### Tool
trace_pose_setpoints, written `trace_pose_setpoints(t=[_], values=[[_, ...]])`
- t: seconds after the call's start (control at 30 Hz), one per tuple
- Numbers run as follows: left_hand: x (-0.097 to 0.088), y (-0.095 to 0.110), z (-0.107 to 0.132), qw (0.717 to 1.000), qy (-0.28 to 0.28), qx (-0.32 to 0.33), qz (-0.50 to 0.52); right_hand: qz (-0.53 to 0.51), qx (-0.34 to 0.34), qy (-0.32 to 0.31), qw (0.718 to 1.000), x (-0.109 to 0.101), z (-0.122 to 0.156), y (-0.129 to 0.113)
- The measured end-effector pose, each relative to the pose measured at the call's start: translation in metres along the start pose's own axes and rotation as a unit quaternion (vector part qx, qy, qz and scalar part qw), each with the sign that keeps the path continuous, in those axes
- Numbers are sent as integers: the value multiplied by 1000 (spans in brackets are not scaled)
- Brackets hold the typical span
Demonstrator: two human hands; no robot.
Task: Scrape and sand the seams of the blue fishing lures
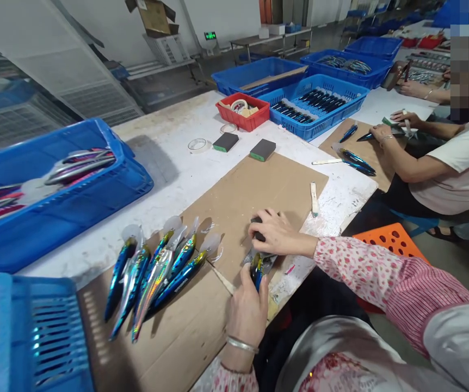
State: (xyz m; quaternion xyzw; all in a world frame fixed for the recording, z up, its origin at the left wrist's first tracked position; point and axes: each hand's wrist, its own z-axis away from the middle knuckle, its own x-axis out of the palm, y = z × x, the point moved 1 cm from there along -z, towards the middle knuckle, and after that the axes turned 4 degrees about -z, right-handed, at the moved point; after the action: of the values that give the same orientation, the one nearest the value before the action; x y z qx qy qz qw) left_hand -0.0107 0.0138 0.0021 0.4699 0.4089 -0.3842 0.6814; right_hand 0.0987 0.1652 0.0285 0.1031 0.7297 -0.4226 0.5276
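My left hand [247,305], with a bangle on the wrist, is closed around a blue and yellow fishing lure [256,268] near the table's front edge. Just above it, my right hand [274,233] grips a dark sanding block [258,230], its fingers curled over the top. A grey piece, partly hidden by both hands, lies under the lure. Left of my hands, a bunch of shiny blue and silver fishing lures [156,277] with clear lips rests on the brown cardboard [202,337].
Blue crates [136,177] of lures stand at left and back. Two dark blocks [263,149], a tape roll [197,144] and a red basket [254,121] sit further back. A white-handled tool [314,198] lies right. A co-worker [455,158] handles lures at right.
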Motion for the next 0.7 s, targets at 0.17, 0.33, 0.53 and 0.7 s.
trace_pose_setpoints(t=[0.17, 0.33, 0.53, 0.7], values=[[-2, 1, 0, 1000, -3, 0, 7, 26, 18, 24, 999, -1, -4, 1], [-3, 1, 0, 1000, -4, 0, 9, 9, 5, 2, 1000, -1, -3, 0], [-2, -1, -1, 1000, 7, 10, 28, 21, 7, 8, 1000, -4, 3, -5], [-3, -1, -1, 999, 1, 5, 33, 9, -2, -17, 1000, -6, 1, -5]])
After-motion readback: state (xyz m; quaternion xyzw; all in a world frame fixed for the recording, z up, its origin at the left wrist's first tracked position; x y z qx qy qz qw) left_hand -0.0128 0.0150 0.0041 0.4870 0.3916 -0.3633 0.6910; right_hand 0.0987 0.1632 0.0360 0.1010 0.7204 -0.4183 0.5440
